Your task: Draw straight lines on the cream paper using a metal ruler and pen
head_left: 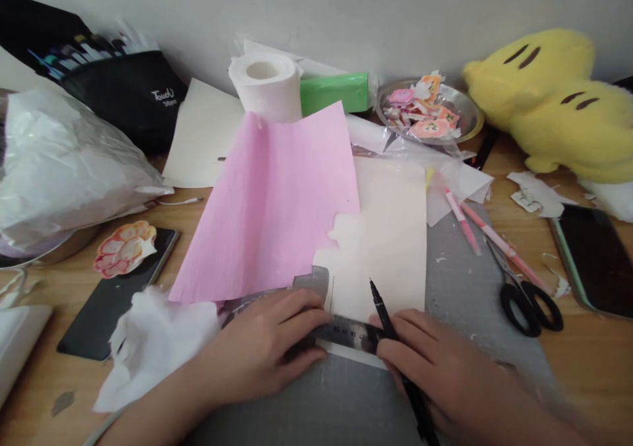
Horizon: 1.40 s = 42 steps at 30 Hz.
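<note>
A metal ruler lies across the lower part of a cream sheet of paper. My left hand holds the ruler's left part, fingers above and thumb below it. At the other end, my right hand has a black pen between its fingers and also touches the ruler. The pen's tip points up and away, over the paper. A short dark line runs on the sheet near my left fingertips. Pink paper with a ragged cut-out corner covers the sheet's left side.
Beneath the papers is a grey cutting mat. Black-handled scissors, pink markers and a phone lie right. At the back stand a paper roll, a metal bowl of cutouts and yellow plush toys. Crumpled tissue lies left.
</note>
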### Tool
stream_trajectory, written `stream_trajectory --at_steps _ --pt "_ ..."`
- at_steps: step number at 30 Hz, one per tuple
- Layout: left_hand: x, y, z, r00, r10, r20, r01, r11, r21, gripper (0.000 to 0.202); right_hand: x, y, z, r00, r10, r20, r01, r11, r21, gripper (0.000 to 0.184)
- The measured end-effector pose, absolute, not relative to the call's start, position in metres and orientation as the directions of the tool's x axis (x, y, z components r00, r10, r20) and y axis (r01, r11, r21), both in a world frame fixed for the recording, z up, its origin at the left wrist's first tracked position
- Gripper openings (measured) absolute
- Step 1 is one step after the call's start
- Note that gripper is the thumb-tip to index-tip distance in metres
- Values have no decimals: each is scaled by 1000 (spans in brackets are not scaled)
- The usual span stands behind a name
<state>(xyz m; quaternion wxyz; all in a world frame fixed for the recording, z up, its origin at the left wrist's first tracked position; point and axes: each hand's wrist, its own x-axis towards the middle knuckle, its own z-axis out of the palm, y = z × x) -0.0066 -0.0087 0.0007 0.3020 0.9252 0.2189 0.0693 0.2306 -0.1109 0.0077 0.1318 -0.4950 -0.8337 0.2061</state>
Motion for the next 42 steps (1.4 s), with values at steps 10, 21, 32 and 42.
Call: stream_trajectory --at_steps 10,21,32,42 --pt "-5 -2 3 907 421 -25 369 -763 531 18 245 -107 10 -442 893 -81 813 361 -456 13" --pt "-5 -4 1 885 464 -39 410 -737 537 18 246 -109 7 -435 898 -73 811 355 -464 15" --pt "-4 -3 2 888 455 -68 421 -742 522 15 248 -114 7 -399 909 -122 841 309 -445 23" --pt "-6 -5 -1 883 466 -56 417 -724 549 14 247 -114 5 -387 913 -127 859 307 -409 28"
